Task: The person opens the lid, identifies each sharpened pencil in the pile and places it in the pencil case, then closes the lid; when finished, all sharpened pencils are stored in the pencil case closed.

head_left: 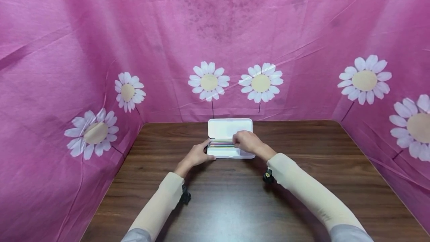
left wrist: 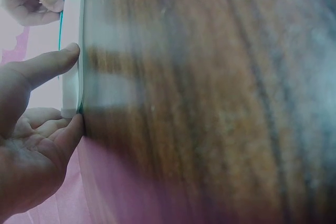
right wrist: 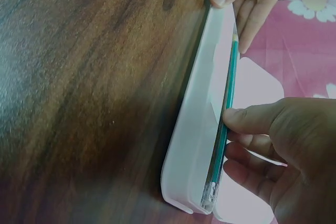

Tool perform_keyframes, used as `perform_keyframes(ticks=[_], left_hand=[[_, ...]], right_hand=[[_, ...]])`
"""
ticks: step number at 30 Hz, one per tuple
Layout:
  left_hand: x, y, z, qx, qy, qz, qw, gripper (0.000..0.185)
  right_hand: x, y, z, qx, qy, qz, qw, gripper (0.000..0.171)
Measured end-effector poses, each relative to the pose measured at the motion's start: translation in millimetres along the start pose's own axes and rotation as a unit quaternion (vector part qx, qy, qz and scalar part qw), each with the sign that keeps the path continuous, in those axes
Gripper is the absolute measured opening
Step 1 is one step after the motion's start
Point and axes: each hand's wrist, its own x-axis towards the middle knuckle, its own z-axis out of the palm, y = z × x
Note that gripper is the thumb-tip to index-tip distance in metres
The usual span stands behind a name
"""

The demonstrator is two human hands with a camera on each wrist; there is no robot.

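The white pencil case [head_left: 230, 137] lies open at the desk's [head_left: 302, 197] 12 o'clock edge, its long axis running 9-to-3. The right hand [head_left: 246, 142] rests on the coloured pencils [head_left: 221, 143] inside, thumb pressing a teal one, while the left hand [head_left: 198, 155], fingers straight, steadies the case's 9 o'clock end.

White plastic pencil case [head_left: 230, 148] lies flat on the counter [head_left: 302, 182] near its far edge, lid [head_left: 230, 127] swung fully open toward the back. Row of coloured pencils [head_left: 221, 143] lies lengthwise inside the tray, packed side by side along the hinge side; a teal pencil [right wrist: 227, 103] runs nearest the front wall.
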Motion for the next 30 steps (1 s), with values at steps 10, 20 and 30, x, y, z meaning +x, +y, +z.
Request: perform_keyframes(ticks=[10,20,30], left_hand=[[0.3,0.3,0.1,0.002,0.002,-0.002,1.0,0.093],[0.9,-0.7,-0.3,0.007,0.004,-0.001,1.0,0.094],[0.6,-0.3,-0.3,0.015,0.004,0.003,0.9999,0.092]], right_hand=[[1.2,-1.3,-2.4,0.006,-0.012,-0.01,1.0,0.013],[27.2,12.6,-40.8,0.009,0.041,0.028,0.999,0.006],[53.0,30.3,-54.4,0.035,0.047,0.112,0.992,0.039]])
